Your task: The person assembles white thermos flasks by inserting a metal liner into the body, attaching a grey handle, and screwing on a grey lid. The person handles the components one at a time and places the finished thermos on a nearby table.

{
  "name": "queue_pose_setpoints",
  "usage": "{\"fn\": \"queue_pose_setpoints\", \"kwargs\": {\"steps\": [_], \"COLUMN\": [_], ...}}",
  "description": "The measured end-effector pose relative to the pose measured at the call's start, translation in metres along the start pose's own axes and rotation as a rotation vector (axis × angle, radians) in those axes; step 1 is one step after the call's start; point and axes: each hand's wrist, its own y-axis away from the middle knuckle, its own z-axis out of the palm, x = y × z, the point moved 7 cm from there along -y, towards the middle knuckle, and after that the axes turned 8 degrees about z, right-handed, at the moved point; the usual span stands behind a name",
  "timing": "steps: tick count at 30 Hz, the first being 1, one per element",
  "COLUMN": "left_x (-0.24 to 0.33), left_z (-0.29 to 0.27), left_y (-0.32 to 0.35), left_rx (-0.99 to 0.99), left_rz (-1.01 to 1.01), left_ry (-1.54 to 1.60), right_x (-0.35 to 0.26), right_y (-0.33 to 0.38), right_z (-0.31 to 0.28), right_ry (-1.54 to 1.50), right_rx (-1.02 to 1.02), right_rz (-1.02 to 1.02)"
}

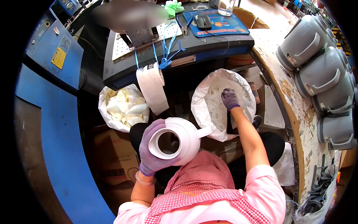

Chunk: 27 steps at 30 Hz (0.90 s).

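Gray jugs [317, 71] right of white jug [189, 141]

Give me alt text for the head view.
A person's gloved left hand holds an open white jug, handle pointing right, while the gloved right hand is inside a white bag. Another bag, full of cream pieces, stands left; grey jugs line the right.

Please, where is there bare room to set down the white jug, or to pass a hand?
The worn bench has a bare strip between its inner edge and the grey jugs. A hand may pass between the label roll and right white bag, though dark. Crowded: the desk by mouse, pliers and glass; the bench's near end, with dark grey parts.
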Motion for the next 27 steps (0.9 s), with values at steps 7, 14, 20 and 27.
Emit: {"fn": "queue_pose_setpoints", "kwargs": {"steps": [7,14,20,27], "left_x": [-0.001,0.031,0.062,0.087], "left_z": [0.039,0.065,0.078,0.085], "left_y": [-0.020,-0.019,-0.010,-0.003], "left_rx": [-0.062,-0.017,-0.027,-0.058], "left_rz": [0.100,0.306,0.314,0.392], "left_ry": [-0.138,-0.315,-0.301,-0.301], "right_x": [-0.141,-0.235,-0.245,-0.238], "right_y": [0.091,0.191,0.208,0.233], "right_z": [-0.206,-0.284,-0.259,-0.288], "right_ry": [-0.511,-0.828,-0.110,-0.007], "right_rx": [-0.194,-0.520,-0.342,-0.406], "right_rz": [-0.338,-0.481,-0.647,-0.712]}}
